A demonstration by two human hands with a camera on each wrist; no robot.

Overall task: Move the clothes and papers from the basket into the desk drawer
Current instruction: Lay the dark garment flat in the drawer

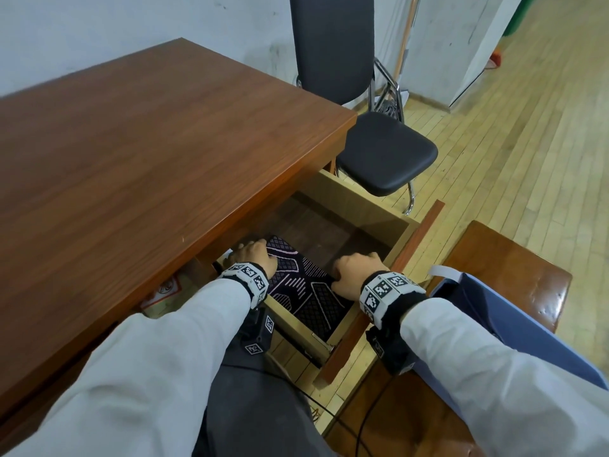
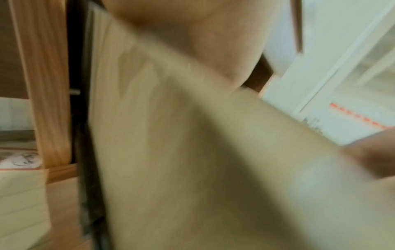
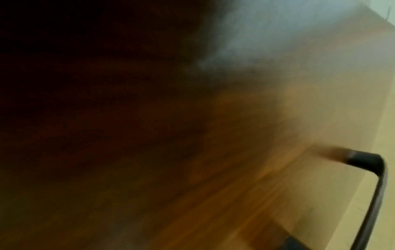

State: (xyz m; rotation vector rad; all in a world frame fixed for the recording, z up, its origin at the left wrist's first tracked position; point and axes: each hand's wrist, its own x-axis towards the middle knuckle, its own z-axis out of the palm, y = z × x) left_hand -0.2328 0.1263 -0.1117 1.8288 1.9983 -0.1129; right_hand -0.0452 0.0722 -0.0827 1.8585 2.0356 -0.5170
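Observation:
In the head view a desk drawer (image 1: 372, 211) stands pulled out under the brown desk (image 1: 148, 143). A folded black garment with a pale pink line pattern (image 1: 308, 291) lies in the near half of the drawer. My left hand (image 1: 255, 255) grips its far left edge with curled fingers. My right hand (image 1: 354, 268) grips its right edge, thumb tucked against the cloth; the fingertips of both hands are hidden. A blue fabric basket (image 1: 494, 311) sits to the right on a brown stool (image 1: 514, 255); its contents are hidden. Both wrist views are blurred; the left one shows the drawer's pale side panel (image 2: 192, 152).
A black chair (image 1: 385, 153) stands just beyond the drawer on the wooden floor (image 1: 527, 143). A cardboard box with a red label (image 1: 163, 291) sits under the desk at the left. A black cable (image 1: 362, 420) trails below my right arm. The drawer's far half shows bare bottom.

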